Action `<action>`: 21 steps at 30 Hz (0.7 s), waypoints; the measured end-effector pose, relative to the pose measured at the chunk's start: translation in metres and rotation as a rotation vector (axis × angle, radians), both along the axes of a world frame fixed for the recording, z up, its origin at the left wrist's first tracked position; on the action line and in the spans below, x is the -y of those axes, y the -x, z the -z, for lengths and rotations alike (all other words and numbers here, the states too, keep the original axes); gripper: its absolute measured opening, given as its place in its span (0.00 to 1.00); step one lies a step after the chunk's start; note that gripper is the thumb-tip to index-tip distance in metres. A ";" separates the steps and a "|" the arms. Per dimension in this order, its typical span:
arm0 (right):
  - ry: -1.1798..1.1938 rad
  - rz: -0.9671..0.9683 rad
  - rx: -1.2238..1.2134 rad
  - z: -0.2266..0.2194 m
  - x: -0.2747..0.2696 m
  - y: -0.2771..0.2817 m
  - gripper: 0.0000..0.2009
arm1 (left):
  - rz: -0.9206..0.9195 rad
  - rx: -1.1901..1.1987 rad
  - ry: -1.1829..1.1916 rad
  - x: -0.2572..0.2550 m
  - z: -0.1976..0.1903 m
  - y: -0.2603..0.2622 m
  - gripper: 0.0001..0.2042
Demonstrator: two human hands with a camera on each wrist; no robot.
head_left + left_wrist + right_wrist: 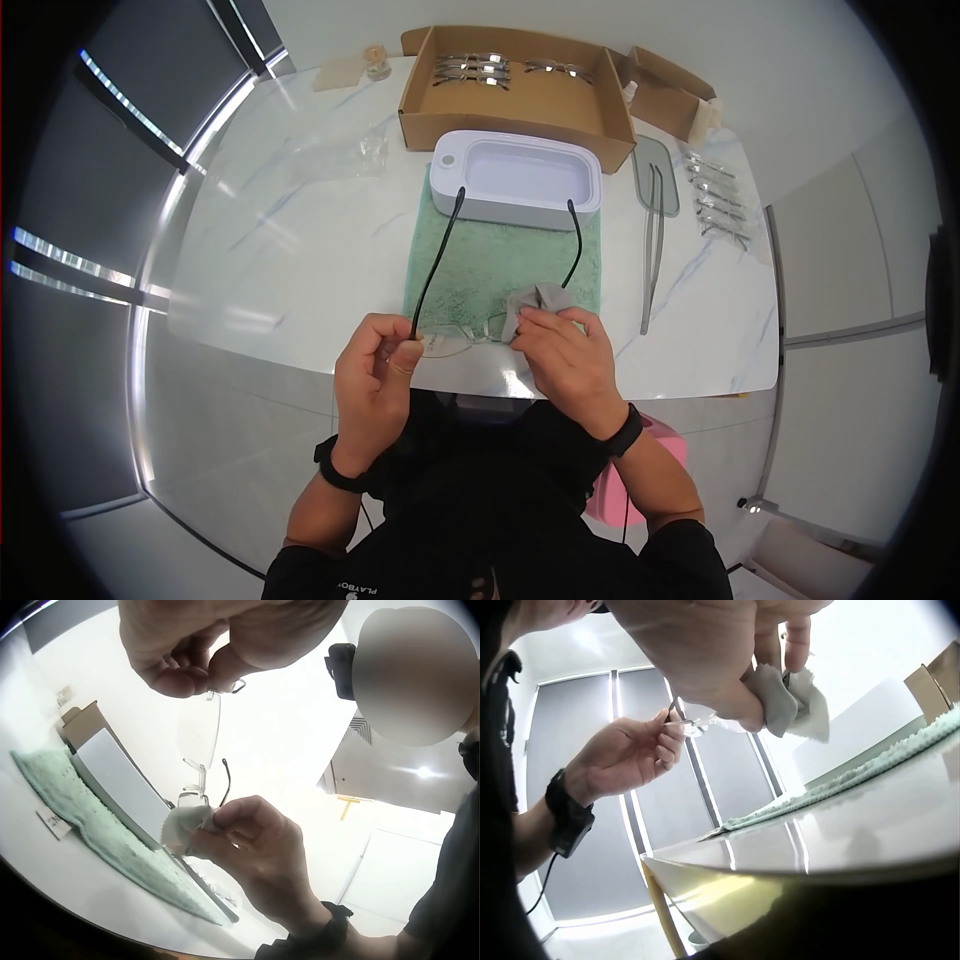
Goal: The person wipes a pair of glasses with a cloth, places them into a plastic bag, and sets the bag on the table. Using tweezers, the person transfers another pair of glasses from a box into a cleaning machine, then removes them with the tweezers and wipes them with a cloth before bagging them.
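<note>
A pair of eyeglasses [447, 341] with clear lenses and dark temples is held up between both hands, its temples pointing away from the body. The left hand [378, 375] pinches the frame near the left hinge with thumb and fingers. Over the lens on the other side, the right hand [567, 362] grips a grey cloth [540, 298] folded around it. That lens is mostly hidden by the cloth, as the left wrist view also shows. Under the glasses lies a green towel [500, 262], and behind them a white ultrasonic cleaner [517, 210] with an open basin stands on it.
At the back, a cardboard box [520, 125] holds several glasses in rows. To the right are tweezers [650, 270] across a grey tray [657, 190], several wrapped glasses [716, 200] and a smaller box [668, 100]. A clear plastic bag [345, 155] lies at the left.
</note>
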State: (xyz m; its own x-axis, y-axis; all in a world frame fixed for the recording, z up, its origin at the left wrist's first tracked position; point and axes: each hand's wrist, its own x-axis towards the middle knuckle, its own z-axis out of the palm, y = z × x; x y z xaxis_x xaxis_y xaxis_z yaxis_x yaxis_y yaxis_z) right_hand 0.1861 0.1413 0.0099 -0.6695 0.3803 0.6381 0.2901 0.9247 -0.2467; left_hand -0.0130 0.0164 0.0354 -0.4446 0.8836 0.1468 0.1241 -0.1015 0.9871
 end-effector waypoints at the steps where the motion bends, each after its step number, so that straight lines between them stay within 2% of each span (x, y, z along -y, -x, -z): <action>1: 0.001 -0.020 0.016 -0.003 -0.001 -0.002 0.12 | 0.001 0.035 0.003 0.000 -0.001 -0.001 0.06; 8: 0.057 -0.077 -0.052 -0.022 0.005 -0.020 0.09 | -0.006 0.087 -0.023 0.001 -0.003 -0.001 0.05; 10: 0.376 -0.077 -0.309 -0.021 0.012 -0.028 0.09 | -0.008 0.076 -0.034 0.001 -0.003 -0.001 0.05; 11: 0.376 -0.075 -0.306 -0.015 0.015 -0.030 0.09 | -0.008 0.066 -0.045 0.001 -0.003 -0.001 0.05; 13: 1.111 -0.005 -0.921 -0.006 0.022 -0.037 0.08 | -0.007 0.059 -0.064 0.000 -0.006 -0.002 0.05; 14: 1.105 0.008 -0.916 -0.010 0.022 -0.038 0.08 | -0.011 0.044 -0.087 -0.001 -0.006 -0.004 0.05; 16: 1.546 -0.025 -1.372 -0.029 0.020 -0.022 0.10 | -0.011 0.047 -0.119 -0.004 -0.004 -0.009 0.04; 18: 1.596 -0.049 -1.371 -0.022 0.024 -0.021 0.09 | -0.025 0.037 -0.150 -0.005 -0.004 -0.010 0.04; 21: 1.665 0.031 -1.424 -0.019 0.029 -0.019 0.09 | -0.072 -0.043 -0.125 -0.002 -0.003 -0.011 0.04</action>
